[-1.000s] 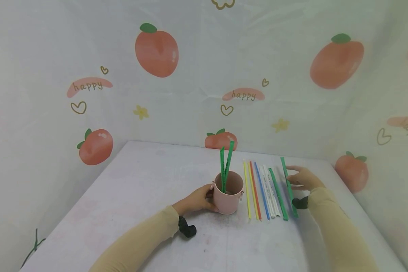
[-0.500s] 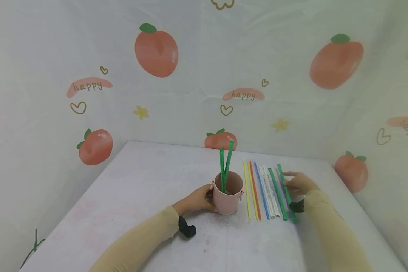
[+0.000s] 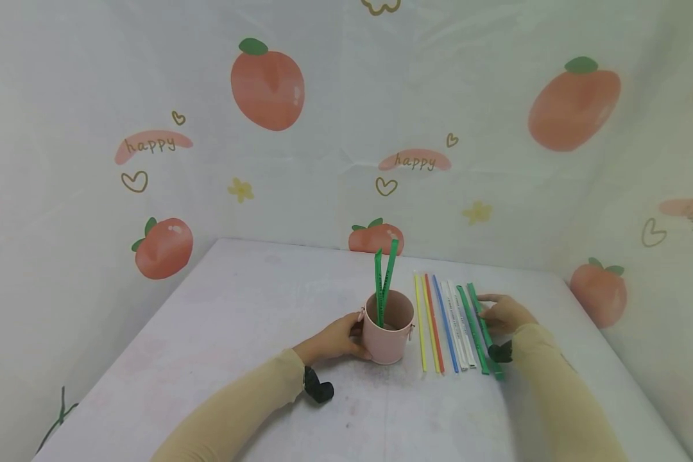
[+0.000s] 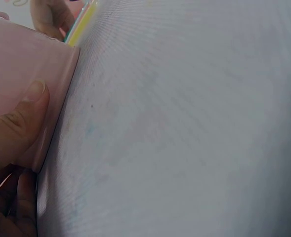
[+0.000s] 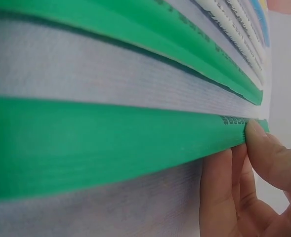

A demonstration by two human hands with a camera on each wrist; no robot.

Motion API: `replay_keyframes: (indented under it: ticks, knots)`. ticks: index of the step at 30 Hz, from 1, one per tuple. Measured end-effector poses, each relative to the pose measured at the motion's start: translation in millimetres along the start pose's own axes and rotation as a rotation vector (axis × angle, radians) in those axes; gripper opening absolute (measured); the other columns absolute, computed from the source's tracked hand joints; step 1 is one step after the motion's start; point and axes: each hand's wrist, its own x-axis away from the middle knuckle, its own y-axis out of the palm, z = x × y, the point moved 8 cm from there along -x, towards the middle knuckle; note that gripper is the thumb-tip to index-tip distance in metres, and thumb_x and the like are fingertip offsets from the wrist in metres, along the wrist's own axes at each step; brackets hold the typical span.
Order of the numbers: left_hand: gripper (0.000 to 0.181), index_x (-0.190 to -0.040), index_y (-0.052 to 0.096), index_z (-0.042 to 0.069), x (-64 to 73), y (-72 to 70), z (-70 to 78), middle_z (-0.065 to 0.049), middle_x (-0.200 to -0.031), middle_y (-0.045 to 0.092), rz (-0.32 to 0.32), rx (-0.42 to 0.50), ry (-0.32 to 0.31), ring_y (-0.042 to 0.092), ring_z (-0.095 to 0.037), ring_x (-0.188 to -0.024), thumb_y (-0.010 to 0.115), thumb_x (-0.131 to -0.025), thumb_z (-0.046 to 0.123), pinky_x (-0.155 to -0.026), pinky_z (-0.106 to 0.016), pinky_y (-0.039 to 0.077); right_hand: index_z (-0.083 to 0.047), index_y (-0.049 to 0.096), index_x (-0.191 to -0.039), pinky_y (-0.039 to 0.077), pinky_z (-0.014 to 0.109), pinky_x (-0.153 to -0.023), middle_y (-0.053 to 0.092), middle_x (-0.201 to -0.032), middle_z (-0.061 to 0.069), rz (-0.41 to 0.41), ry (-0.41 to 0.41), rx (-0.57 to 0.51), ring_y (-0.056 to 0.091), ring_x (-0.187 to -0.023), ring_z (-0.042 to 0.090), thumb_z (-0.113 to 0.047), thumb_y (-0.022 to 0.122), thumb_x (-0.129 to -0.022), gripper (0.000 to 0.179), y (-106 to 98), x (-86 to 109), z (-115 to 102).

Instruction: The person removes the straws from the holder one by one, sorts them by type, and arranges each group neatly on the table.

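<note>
My left hand (image 3: 333,339) grips the side of a small pink bucket (image 3: 384,346) standing on the table; its thumb presses the wall in the left wrist view. Two green paper-wrapped straws (image 3: 389,273) lean upright inside it. On the right, my right hand (image 3: 507,313) pinches another green wrapped straw (image 5: 110,148) toward its far end, thumb on top and fingers beneath. This straw lies almost parallel to a second green wrapped straw (image 5: 185,52), with a narrow strip of cloth showing between them in the right wrist view.
Left of the green straws lies a row of thin straws: white wrapped ones (image 3: 459,327), a blue one (image 3: 445,324), a red one (image 3: 434,324) and yellow ones (image 3: 419,324). A pale cloth covers the table (image 3: 254,321), and a fruit-print curtain (image 3: 323,160) hangs behind.
My right hand has moved left and slightly toward me, bringing the green straw down beside the other green one at the row's end. The left hand and bucket stay put.
</note>
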Motion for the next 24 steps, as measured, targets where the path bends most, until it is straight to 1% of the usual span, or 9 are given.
replay_keyframes:
  ticks: [9, 15, 21, 24]
  knots:
    - [0.087, -0.145, 0.035, 0.001, 0.0, -0.1, 1.2, -0.013, -0.144, 0.047, 0.001, -0.011, 0.008, 0.051, -0.029, -0.13, 0.084, -0.073, 0.009, -0.11, -0.039, 0.042, 0.006, 0.03, -0.146, 0.059, 0.037, -0.08, 0.06, -0.119, 0.027, 0.027, -0.003, 0.037, 0.066, -0.084, 0.016, 0.002, 0.054, -0.093, 0.058, -0.3, 6.0, -4.9]
    - [0.089, -0.147, 0.035, 0.004, 0.2, -0.1, -0.4, -0.01, -0.145, 0.047, 0.008, -0.004, -0.016, 0.049, -0.027, -0.131, 0.084, -0.073, 0.009, -0.111, -0.039, 0.041, 0.005, 0.033, -0.145, 0.06, 0.033, -0.076, 0.063, -0.11, 0.022, 0.054, 0.007, 0.065, 0.064, -0.081, 0.016, 0.002, 0.056, -0.092, 0.058, -0.4, 6.6, -4.7]
    - [0.088, -0.146, 0.036, 0.005, 0.5, -0.3, -0.9, -0.01, -0.145, 0.047, 0.013, -0.005, -0.029, 0.048, -0.027, -0.132, 0.085, -0.073, 0.01, -0.112, -0.04, 0.04, 0.003, 0.034, -0.146, 0.059, 0.032, -0.077, 0.062, -0.111, 0.022, 0.071, 0.036, 0.075, 0.064, -0.083, 0.016, 0.001, 0.056, -0.092, 0.058, -1.5, 5.1, -3.8]
    - [0.088, -0.146, 0.036, 0.005, 0.7, -0.4, -0.6, -0.01, -0.145, 0.047, 0.012, -0.002, -0.027, 0.048, -0.027, -0.132, 0.085, -0.073, 0.01, -0.112, -0.04, 0.04, 0.003, 0.034, -0.145, 0.059, 0.033, -0.078, 0.061, -0.115, 0.024, 0.076, 0.041, 0.087, 0.065, -0.084, 0.017, 0.001, 0.057, -0.092, 0.058, -1.5, 4.4, -3.6]
